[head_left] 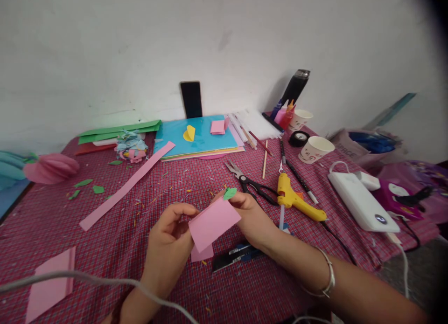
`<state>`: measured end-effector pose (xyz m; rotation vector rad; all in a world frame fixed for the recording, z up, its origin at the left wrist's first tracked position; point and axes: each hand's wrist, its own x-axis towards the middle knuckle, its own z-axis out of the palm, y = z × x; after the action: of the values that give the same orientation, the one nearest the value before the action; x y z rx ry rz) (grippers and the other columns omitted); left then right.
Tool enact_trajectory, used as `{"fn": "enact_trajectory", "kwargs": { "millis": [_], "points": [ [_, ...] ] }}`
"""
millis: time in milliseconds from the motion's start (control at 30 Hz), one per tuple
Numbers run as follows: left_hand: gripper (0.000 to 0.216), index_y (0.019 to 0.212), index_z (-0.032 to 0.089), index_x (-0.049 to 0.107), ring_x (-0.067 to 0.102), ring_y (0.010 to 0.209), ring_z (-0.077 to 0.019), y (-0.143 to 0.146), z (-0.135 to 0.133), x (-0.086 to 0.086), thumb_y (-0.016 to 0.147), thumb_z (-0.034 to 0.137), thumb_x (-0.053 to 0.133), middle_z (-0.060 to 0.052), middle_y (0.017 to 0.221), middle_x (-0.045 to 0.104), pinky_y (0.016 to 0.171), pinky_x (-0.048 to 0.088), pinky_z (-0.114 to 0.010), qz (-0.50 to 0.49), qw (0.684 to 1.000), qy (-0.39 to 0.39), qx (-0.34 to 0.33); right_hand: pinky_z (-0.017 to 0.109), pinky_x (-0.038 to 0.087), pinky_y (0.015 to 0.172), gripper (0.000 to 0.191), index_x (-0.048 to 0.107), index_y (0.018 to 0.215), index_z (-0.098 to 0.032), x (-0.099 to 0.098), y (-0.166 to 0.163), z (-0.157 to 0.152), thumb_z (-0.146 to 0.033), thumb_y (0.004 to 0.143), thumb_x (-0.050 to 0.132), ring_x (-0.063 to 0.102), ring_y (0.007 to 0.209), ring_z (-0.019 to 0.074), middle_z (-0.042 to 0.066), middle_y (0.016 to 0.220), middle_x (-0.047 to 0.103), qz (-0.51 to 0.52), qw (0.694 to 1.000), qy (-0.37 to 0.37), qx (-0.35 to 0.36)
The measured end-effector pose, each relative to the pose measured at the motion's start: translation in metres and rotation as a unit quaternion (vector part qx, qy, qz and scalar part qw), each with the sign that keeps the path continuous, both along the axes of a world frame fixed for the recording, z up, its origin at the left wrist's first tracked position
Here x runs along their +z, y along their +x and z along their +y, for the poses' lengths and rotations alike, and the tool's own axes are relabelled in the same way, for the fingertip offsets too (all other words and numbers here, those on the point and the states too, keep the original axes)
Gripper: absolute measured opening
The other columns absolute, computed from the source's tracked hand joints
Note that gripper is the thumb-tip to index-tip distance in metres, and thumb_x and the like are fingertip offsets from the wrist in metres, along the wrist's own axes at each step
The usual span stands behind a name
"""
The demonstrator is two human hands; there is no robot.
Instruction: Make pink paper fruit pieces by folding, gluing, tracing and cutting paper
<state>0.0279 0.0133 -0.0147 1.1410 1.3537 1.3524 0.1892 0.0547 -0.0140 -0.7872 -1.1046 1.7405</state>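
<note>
A folded piece of pink paper [214, 225] is held tilted above the table between both hands. My left hand [170, 240] is closed on its left edge, fingers curled. Behind its upper right edge, my right hand [255, 217] pinches it, the fingertips partly hidden by the paper. A small green paper leaf [230, 193] shows at the top edge, by the right fingers; whether it is attached or only held I cannot tell. Under the held paper lies another pink piece [202, 253], beside a black-and-blue packet [238, 255].
Scissors [245, 178] and a yellow glue gun [297, 200] lie beyond my right hand. A long pink strip [128, 186] and a pink sheet [52, 282] are leftward. Paper cups [316, 150] and a white power bank [362, 203] stand right. A white cable [105, 281] crosses the foreground.
</note>
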Motion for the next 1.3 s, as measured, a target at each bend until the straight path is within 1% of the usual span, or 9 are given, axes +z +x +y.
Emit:
{"fn": "enact_trajectory", "kwargs": {
  "millis": [200, 333, 433, 533, 633, 800, 933, 1067, 1300],
  "points": [
    [0.014, 0.064, 0.017, 0.060, 0.038, 0.049, -0.0052, 0.005, 0.000, -0.003, 0.066, 0.023, 0.073, 0.004, 0.063, 0.056, 0.044, 0.030, -0.017, -0.183, 0.976, -0.120, -0.020, 0.028, 0.045, 0.073, 0.026, 0.067, 0.067, -0.020, -0.008, 0.000, 0.001, -0.043, 0.068, 0.076, 0.055, 0.069, 0.0135, -0.001, 0.068, 0.063, -0.016, 0.999, 0.026, -0.011],
    [0.017, 0.063, 0.016, 0.059, 0.035, 0.048, -0.0059, 0.006, -0.001, 0.000, 0.067, 0.026, 0.072, 0.006, 0.054, 0.049, 0.044, 0.029, -0.018, -0.195, 0.970, -0.144, -0.030, 0.027, 0.044, 0.069, 0.023, 0.067, 0.068, -0.020, -0.012, -0.001, 0.001, -0.041, 0.068, 0.076, 0.054, 0.066, 0.0126, -0.002, 0.067, 0.062, -0.018, 1.000, 0.015, -0.011],
    [0.015, 0.066, 0.017, 0.059, 0.041, 0.050, -0.0066, 0.004, -0.002, 0.000, 0.064, 0.020, 0.073, 0.006, 0.056, 0.052, 0.047, 0.033, -0.018, -0.155, 0.977, -0.141, -0.036, 0.027, 0.045, 0.068, 0.024, 0.066, 0.066, -0.020, -0.009, -0.003, 0.000, -0.041, 0.066, 0.078, 0.055, 0.064, 0.0126, -0.002, 0.064, 0.062, -0.002, 1.000, -0.015, -0.006],
    [0.010, 0.068, 0.018, 0.060, 0.049, 0.058, -0.0093, 0.001, -0.002, 0.001, 0.068, 0.016, 0.070, 0.004, 0.066, 0.058, 0.052, 0.039, -0.020, -0.061, 0.994, -0.082, -0.048, 0.026, 0.045, 0.064, 0.024, 0.065, 0.066, -0.019, -0.004, -0.004, -0.001, -0.038, 0.064, 0.079, 0.056, 0.061, 0.0117, -0.003, 0.063, 0.061, 0.008, 0.999, -0.039, 0.005],
    [0.012, 0.069, 0.019, 0.061, 0.054, 0.067, -0.0114, -0.003, -0.002, 0.002, 0.071, 0.007, 0.064, 0.002, 0.073, 0.059, 0.058, 0.042, -0.022, 0.066, 0.995, 0.048, -0.056, 0.023, 0.043, 0.059, 0.023, 0.066, 0.070, -0.018, -0.001, -0.003, -0.002, -0.033, 0.063, 0.081, 0.055, 0.058, 0.0094, -0.003, 0.065, 0.062, 0.006, 0.998, -0.056, 0.008],
    [0.025, 0.083, 0.020, 0.063, 0.057, 0.079, -0.0134, -0.013, -0.002, -0.003, 0.076, -0.002, 0.055, 0.000, 0.084, 0.061, 0.066, 0.045, -0.026, 0.231, 0.939, 0.247, -0.068, 0.021, 0.041, 0.056, 0.025, 0.063, 0.076, -0.017, 0.002, -0.001, -0.002, -0.026, 0.062, 0.082, 0.055, 0.057, 0.0080, -0.003, 0.068, 0.062, 0.002, 0.997, -0.073, 0.017],
    [0.032, 0.093, 0.019, 0.062, 0.058, 0.086, -0.0162, -0.021, 0.000, -0.006, 0.075, -0.006, 0.054, -0.004, 0.093, 0.061, 0.073, 0.048, -0.031, 0.290, 0.890, 0.344, -0.071, 0.022, 0.041, 0.057, 0.025, 0.062, 0.087, -0.019, -0.001, 0.001, -0.002, -0.021, 0.066, 0.076, 0.055, 0.059, 0.0084, -0.004, 0.073, 0.062, 0.002, 0.997, -0.069, 0.013],
    [0.031, 0.095, 0.017, 0.060, 0.059, 0.088, -0.0179, -0.025, 0.003, -0.005, 0.074, -0.005, 0.057, -0.006, 0.095, 0.062, 0.076, 0.049, -0.033, 0.323, 0.863, 0.383, -0.062, 0.022, 0.039, 0.059, 0.029, 0.062, 0.093, -0.021, -0.004, 0.003, -0.001, -0.013, 0.067, 0.070, 0.053, 0.064, 0.0088, -0.004, 0.078, 0.060, -0.010, 0.999, -0.040, -0.008],
    [0.028, 0.090, 0.019, 0.059, 0.060, 0.088, -0.0167, -0.027, 0.006, -0.012, 0.073, -0.003, 0.058, -0.004, 0.095, 0.064, 0.077, 0.050, -0.032, 0.346, 0.872, 0.342, -0.047, 0.023, 0.037, 0.060, 0.032, 0.061, 0.098, -0.021, -0.001, 0.003, 0.001, -0.012, 0.068, 0.066, 0.051, 0.064, 0.0087, -0.005, 0.076, 0.057, -0.007, 1.000, -0.022, -0.017]
  ]
}}
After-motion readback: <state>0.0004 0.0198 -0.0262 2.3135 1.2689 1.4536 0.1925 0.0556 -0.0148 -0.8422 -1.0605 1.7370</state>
